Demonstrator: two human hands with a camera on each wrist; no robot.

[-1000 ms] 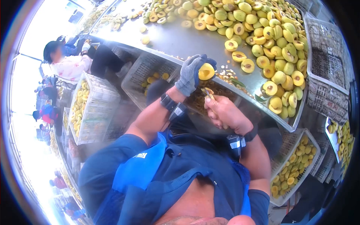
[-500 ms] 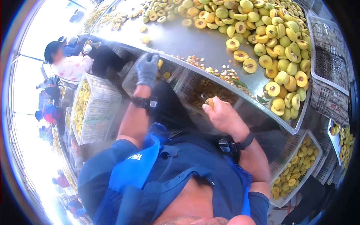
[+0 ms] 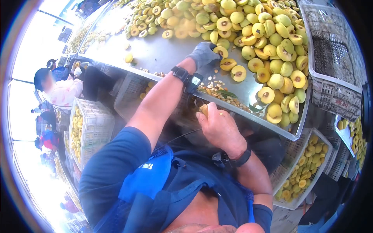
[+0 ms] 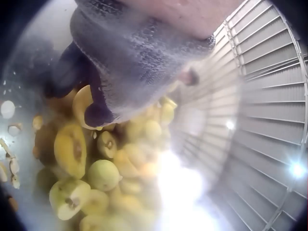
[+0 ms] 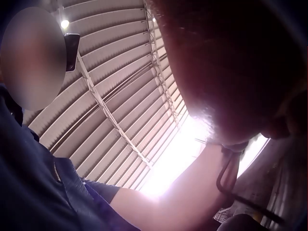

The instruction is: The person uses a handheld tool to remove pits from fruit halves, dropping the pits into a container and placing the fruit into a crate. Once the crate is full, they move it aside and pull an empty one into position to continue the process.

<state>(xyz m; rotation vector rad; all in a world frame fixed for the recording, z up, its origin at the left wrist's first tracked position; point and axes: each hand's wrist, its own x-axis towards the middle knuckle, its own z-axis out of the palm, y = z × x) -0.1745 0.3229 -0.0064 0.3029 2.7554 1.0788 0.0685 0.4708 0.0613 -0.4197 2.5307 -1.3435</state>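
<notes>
My left hand (image 3: 203, 55), in a grey glove with dark fingertips, reaches over the metal table (image 3: 167, 54) at the near side of the fruit pile. Its fingers and thumb grip a yellow peach half (image 3: 221, 52); the left wrist view shows the dark thumb across that peach half (image 4: 82, 103). Two more cut peach halves (image 3: 238, 73) lie just beside it. Bare and closer to my body, my right hand (image 3: 221, 130) grips a small tool with a looped metal end (image 3: 200, 104). In the right wrist view a dark bent rod (image 5: 224, 180) shows beneath the shadowed hand.
A large heap of peaches (image 3: 279, 50) covers the table's far right. Pit scraps (image 3: 217, 87) and leaves lie along its near edge. White crates of cut fruit stand left (image 3: 91, 126) and lower right (image 3: 326, 155); stacked crates (image 3: 330, 58) stand right. Another person (image 3: 58, 87) sits at left.
My left hand moved a peach half from beside the tool to above the left crate, then swung out over the table to another half. My right hand kept the tool and shifted slightly left.
</notes>
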